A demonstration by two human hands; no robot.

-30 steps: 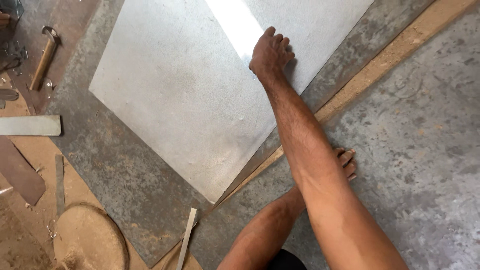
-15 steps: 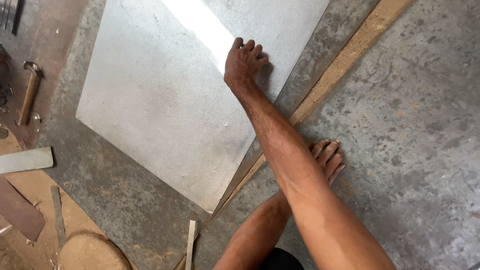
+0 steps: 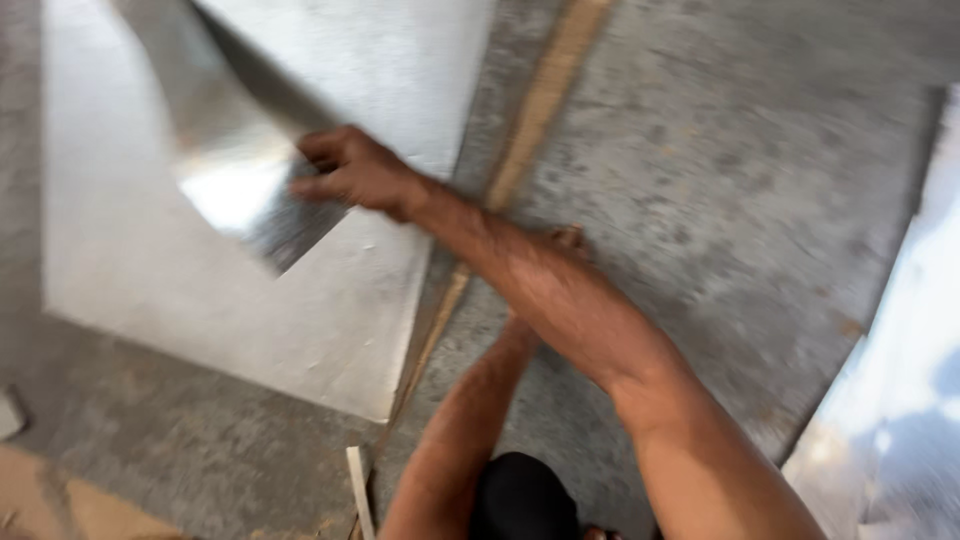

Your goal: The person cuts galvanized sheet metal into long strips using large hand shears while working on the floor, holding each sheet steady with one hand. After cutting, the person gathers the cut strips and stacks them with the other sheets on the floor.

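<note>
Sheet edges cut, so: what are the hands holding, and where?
Right hand grips the lifted metal sheet at its near edge. Left hand is mostly hidden; cannot tell.

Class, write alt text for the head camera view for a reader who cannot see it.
The right hand grips and lifts a shiny metal sheet off a concrete floor. The left hand, mostly hidden behind the right arm, rests near a wooden strip.

A long wooden strip (image 3: 540,110) runs slantwise across the grey concrete floor (image 3: 720,200). A short pale offcut of wood (image 3: 359,492) lies near its lower end. Well to the right of the strip, a shiny sheet (image 3: 900,400) catches the light. Far left of it, bare brown ground (image 3: 60,500) shows.
</note>
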